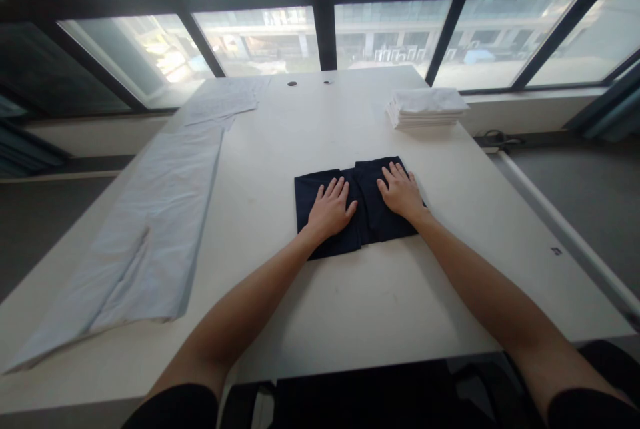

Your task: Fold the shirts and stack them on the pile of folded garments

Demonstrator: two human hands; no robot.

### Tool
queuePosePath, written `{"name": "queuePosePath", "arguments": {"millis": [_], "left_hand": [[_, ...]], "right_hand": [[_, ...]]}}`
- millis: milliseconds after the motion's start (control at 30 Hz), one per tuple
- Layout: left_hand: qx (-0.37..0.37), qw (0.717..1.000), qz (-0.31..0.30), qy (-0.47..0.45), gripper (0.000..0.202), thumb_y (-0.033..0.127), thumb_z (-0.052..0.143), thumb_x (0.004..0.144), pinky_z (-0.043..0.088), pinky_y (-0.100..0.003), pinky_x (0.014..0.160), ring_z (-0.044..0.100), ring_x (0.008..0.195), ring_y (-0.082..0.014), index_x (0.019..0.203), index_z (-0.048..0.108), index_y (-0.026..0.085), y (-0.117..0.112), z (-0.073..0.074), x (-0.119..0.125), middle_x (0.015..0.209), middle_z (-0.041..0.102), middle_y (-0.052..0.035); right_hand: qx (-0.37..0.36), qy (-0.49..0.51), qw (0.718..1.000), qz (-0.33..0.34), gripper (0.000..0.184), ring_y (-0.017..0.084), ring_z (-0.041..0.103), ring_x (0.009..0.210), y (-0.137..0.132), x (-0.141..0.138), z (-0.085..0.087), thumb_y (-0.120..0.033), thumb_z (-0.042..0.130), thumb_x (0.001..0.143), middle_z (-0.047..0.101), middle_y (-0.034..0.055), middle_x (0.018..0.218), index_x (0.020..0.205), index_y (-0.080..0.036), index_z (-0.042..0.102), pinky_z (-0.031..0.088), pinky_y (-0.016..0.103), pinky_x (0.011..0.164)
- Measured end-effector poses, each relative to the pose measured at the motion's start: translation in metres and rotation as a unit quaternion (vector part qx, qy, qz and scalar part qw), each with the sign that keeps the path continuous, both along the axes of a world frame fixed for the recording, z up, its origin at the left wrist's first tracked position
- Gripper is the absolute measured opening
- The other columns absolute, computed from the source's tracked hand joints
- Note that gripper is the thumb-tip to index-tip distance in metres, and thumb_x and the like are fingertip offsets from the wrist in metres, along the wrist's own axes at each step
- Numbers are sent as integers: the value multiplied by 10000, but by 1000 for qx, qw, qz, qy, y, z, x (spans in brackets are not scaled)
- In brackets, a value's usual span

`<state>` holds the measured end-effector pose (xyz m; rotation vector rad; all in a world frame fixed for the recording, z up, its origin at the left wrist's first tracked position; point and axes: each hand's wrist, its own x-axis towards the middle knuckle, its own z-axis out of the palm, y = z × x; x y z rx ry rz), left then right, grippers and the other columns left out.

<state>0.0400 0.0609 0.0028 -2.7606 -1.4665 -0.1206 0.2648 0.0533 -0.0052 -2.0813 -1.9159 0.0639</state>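
A dark navy folded cloth, perhaps a garment, lies flat on the white table in front of me. A seam or fold edge runs down its middle and splits it into two panels. On the left panel rests my left hand, palm down with the fingers spread. My right hand presses flat on the right panel near its far corner, fingers also apart. Neither hand grips the cloth. Parts of its surface are hidden under both palms.
Along the table's left side lies a long white folded cloth. Behind it are thin white sheets. A neat stack of white folded cloths sits at the far right. Large windows stand beyond the table, and a chair is at its near edge.
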Motion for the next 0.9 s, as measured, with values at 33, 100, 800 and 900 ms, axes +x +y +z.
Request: {"name": "queuePosePath", "arguments": {"millis": [33, 100, 800, 900], "left_hand": [[-1, 1000, 0, -2, 695, 533, 247, 1067, 204, -485, 1293, 210, 1598, -260, 1622, 349, 128, 0, 0, 0, 1715, 271, -100], [-3, 1000, -2, -5, 697, 526, 251, 1066, 210, -497, 1291, 215, 1596, -265, 1617, 356, 112, 0, 1, 0, 1711, 278, -109], [17, 1000, -3, -6, 661, 466, 291, 1057, 240, -516, 1276, 260, 1581, -293, 1602, 386, 104, 3, 2, 5, 1691, 324, -130], [17, 1000, -12, -15, 667, 464, 290, 1054, 240, -520, 1275, 265, 1579, -296, 1601, 383, 93, 5, 0, 5, 1688, 330, -136]], "right_hand": [[1, 2, 1000, 0, 591, 302, 284, 1566, 0, 0, 0, -415, 356, 1058, 358, 165, 1672, 1553, -118, 485, 221, 564, 1257], [2, 7, 1000, 0, 591, 302, 283, 1566, 0, -1, 1, -414, 358, 1056, 358, 164, 1672, 1551, -117, 489, 225, 564, 1257], [12, 28, 999, -13, 564, 283, 291, 1563, 1, -4, 5, -405, 406, 1052, 386, 151, 1661, 1538, -135, 505, 225, 541, 1262], [14, 31, 999, -18, 562, 282, 288, 1564, 2, -4, 6, -405, 419, 1052, 385, 154, 1662, 1538, -135, 503, 224, 540, 1263]]}}
